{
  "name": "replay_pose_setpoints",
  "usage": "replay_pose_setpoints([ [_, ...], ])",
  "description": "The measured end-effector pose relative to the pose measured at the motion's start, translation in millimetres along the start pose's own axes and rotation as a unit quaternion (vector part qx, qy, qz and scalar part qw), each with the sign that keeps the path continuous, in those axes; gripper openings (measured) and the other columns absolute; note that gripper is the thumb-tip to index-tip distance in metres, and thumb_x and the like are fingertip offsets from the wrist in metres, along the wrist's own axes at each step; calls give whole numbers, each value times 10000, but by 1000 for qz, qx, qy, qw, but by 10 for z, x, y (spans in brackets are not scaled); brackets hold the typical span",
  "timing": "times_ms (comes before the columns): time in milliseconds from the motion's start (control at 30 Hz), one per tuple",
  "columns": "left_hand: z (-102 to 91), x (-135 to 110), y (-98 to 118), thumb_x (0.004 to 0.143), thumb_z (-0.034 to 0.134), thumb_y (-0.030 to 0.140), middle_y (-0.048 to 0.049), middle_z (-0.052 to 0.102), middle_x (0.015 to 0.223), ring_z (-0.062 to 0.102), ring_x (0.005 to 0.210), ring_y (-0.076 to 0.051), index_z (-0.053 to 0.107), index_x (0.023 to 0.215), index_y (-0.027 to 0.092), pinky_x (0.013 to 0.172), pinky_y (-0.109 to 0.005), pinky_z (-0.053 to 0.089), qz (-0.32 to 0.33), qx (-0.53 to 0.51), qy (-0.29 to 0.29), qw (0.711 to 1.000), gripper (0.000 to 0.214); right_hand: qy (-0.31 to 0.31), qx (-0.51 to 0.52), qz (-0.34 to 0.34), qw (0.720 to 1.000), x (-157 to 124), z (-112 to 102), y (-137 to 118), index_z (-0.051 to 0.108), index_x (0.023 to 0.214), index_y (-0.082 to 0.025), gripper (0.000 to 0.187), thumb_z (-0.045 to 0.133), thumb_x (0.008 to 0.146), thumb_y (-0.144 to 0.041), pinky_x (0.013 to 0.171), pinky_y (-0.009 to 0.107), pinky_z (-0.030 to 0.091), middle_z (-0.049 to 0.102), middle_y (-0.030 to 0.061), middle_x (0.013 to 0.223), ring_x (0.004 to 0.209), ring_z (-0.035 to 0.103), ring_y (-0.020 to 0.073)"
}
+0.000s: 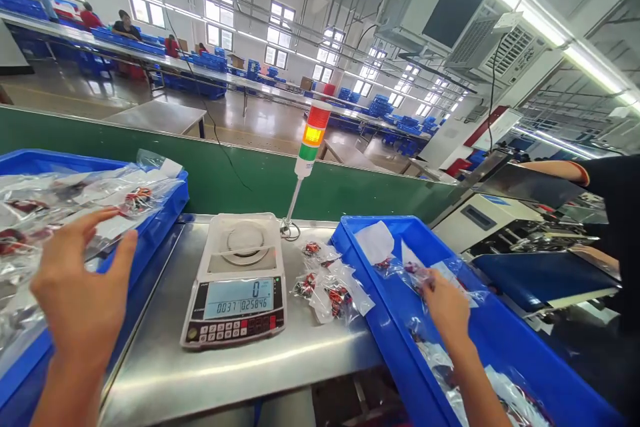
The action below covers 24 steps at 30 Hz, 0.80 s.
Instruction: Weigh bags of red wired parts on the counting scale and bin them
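Note:
My left hand (83, 287) hovers with fingers spread over the blue bin (165, 210) on the left, which is heaped with clear plastic bags (75, 203) of small red and black parts; it holds nothing. My right hand (445, 307) reaches into the blue bin (493, 340) on the right, fingers down on a clear bag (425, 273) there; whether it grips the bag is hidden by the back of the hand. Between the bins stands a white counting scale (237, 277) with a bare pan, its display reading 0. A few bags (327, 283) lie on the steel table beside the scale.
A red-yellow-green signal light (310, 140) stands on a pole behind the scale. A green conveyor wall (240, 173) runs across the back. Another person's arm (555, 170) reaches over a machine (505, 227) at right. Distant workers sit at long tables with blue bins.

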<state>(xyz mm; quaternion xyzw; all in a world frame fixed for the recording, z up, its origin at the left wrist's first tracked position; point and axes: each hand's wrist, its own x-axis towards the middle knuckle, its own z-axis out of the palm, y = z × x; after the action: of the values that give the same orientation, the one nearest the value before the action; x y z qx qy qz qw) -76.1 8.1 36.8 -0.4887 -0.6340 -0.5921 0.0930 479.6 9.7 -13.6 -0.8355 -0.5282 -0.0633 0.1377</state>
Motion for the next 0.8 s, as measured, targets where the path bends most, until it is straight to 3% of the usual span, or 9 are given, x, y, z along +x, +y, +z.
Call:
replay_pose_setpoints([
  [67,81,-88,144,900,593,498,-123,702,1219,655,1153,-373,688,1232,195,1055,-576,515,9,0,7,1000,459,78,79,-76,991,59,-209,-425,657,1250,-187,401,415,939,-264,808,412,525,776,152,1030,907,714,307],
  [133,163,-172,253,905,563,503,-116,717,1179,669,1123,-349,691,1187,197,1037,-548,533,9,-15,-15,1000,436,93,193,-216,953,43,-314,-1096,658,1247,-215,394,452,911,-210,870,389,528,762,111,1163,1007,699,279],
  [267,242,-334,303,915,499,531,-109,722,1168,668,1103,-339,678,1138,203,1040,-546,516,1,-17,-93,995,436,-36,226,-374,899,-132,-221,-2519,656,1275,-231,455,468,891,-75,975,385,500,727,97,1252,1136,645,247],
  [367,191,-411,184,916,468,570,-110,711,1201,658,1129,-333,673,1135,215,1048,-530,507,-8,-9,-150,989,464,-90,208,-408,884,-174,-91,-2932,643,1307,-283,460,626,870,-139,946,346,517,727,42,1255,1106,654,218],
  [467,104,-430,8,897,489,587,-99,711,1202,664,1128,-327,676,1116,237,1063,-517,501,-35,-3,-173,984,453,-86,198,-350,912,35,-27,-2539,613,1332,-313,402,588,933,-272,946,322,524,708,15,1291,1127,654,186],
  [533,73,-427,-82,885,513,579,-90,721,1181,669,1120,-323,682,1099,248,1068,-505,498,-51,-1,-177,983,429,-66,166,-254,950,259,10,-1963,609,1330,-250,383,433,992,-299,976,371,517,699,83,1289,1142,655,214],
  [633,109,-430,-124,878,524,563,-76,733,1162,677,1095,-309,695,1069,258,1060,-481,504,-62,-15,-188,980,398,-60,85,-104,989,461,160,-987,613,1292,-78,471,325,974,-274,1045,556,458,683,261,1240,1195,642,349],
  [700,172,-447,-95,874,523,555,-73,736,1160,679,1082,-304,701,1057,255,1058,-480,504,-69,-30,-197,977,394,-84,34,-41,995,416,358,-440,612,1285,-30,507,405,934,-332,1048,637,432,668,319,1239,1242,616,428],
  [800,270,-490,-8,862,526,538,-75,735,1159,675,1088,-302,702,1044,248,1065,-482,498,-78,-45,-217,972,385,-134,-14,-1,991,190,750,108,588,1365,-131,596,496,879,-463,1001,673,468,635,267,1360,1309,579,458],
])
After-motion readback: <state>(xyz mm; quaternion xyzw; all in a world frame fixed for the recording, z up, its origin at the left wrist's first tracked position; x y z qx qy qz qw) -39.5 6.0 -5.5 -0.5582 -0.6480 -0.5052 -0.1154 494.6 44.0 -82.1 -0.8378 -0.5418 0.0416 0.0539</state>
